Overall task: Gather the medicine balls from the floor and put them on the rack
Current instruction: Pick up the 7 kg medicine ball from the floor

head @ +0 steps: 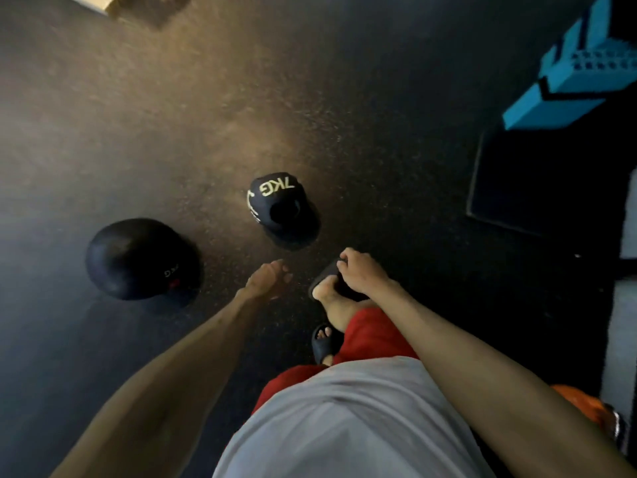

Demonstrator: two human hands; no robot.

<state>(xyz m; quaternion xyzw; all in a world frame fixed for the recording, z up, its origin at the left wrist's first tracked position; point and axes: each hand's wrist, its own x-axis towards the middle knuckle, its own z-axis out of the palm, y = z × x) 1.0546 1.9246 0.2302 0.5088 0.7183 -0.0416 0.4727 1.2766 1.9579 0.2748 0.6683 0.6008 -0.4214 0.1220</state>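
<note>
Stock: 7KG ball (281, 207) and larger ball (141, 258) are lying apart on the floor (362, 115). Left hand (267, 279) is reaching, fingers relaxed; right hand (358, 270) is hanging loosely curled, empty. Handling, judged: both palms should be scooping underneath.

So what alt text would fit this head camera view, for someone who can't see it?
Looking down, two black medicine balls lie on a dark speckled floor, the 7KG ball ahead and a second ball further left. The person's left hand stretches toward them, empty; the right hand hangs loosely curled over a sandalled foot.
</note>
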